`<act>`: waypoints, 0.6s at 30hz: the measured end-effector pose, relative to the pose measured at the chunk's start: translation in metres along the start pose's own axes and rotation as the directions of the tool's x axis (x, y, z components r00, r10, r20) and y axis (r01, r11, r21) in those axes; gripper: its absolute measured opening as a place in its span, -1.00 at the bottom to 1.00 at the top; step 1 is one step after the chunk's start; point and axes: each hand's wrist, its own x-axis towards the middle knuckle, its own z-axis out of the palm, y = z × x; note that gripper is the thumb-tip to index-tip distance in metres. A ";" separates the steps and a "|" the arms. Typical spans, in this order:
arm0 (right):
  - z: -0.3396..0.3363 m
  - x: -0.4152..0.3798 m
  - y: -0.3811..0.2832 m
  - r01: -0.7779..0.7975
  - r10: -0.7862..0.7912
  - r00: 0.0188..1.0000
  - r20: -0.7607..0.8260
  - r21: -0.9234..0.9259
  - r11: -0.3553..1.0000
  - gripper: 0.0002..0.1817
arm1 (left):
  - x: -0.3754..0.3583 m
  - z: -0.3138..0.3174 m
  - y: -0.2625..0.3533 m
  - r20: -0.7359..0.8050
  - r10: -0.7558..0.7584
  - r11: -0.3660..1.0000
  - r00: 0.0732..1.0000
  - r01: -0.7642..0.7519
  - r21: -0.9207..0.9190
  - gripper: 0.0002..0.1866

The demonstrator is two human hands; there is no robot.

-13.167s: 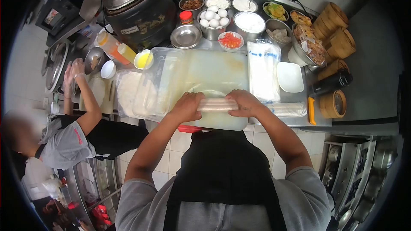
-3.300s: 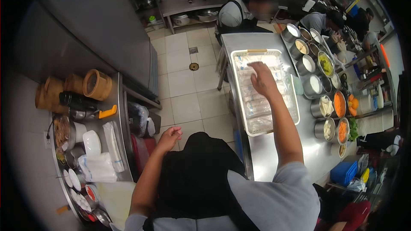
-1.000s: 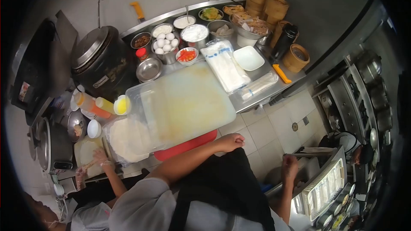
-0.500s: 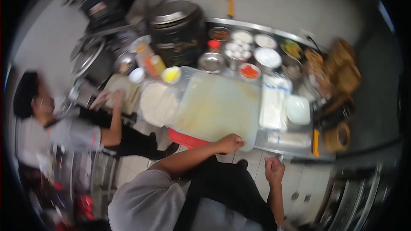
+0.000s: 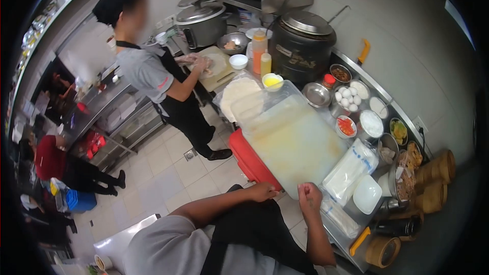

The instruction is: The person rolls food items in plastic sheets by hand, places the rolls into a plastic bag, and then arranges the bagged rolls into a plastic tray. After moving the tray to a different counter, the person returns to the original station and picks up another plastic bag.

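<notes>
My left hand (image 5: 263, 192) is closed in front of my apron, beside the near edge of the pale cutting board (image 5: 293, 140). Whether it holds anything is too small to tell. My right hand (image 5: 309, 197) is raised with curled fingers at the board's near right corner; its contents cannot be made out. Faint yellowish stains mark the board. Behind its far left end lies a round flat dough sheet (image 5: 239, 94) on clear plastic. Packs of white wrappers (image 5: 351, 165) and a white square dish (image 5: 367, 194) sit right of my right hand.
A co-worker (image 5: 153, 71) handles food at a board on the left. Bowls of eggs (image 5: 348, 98) and red pieces (image 5: 346, 126) line the wall, with a black pot (image 5: 300, 46) behind. A red container (image 5: 249, 158) is under the counter edge.
The view has swung left, bringing more of the co-worker and kitchen into sight. My hands are nearer each other, both still curled.
</notes>
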 end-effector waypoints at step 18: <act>0.117 0.061 -0.009 0.448 -0.455 0.887 0.072 -0.371 0.814 -0.49 | -0.179 -0.041 -0.121 -0.405 -0.520 0.800 0.752 0.262 -0.540 -0.62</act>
